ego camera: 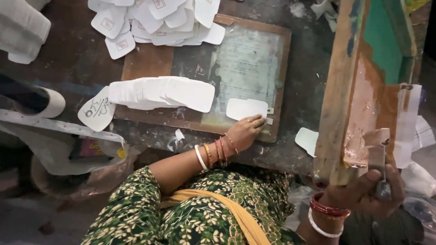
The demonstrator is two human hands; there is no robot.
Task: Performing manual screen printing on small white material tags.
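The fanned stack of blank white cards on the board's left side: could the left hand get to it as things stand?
Probably yes. The left hand rests on a single white card, and nothing lies across the board between it and the fanned stack.

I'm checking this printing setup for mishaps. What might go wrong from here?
The left hand rests on the blank card; if the raised frame held by the right hand drops, the fingers could be caught. The fanned stack lies on the board's edge and might slide off.
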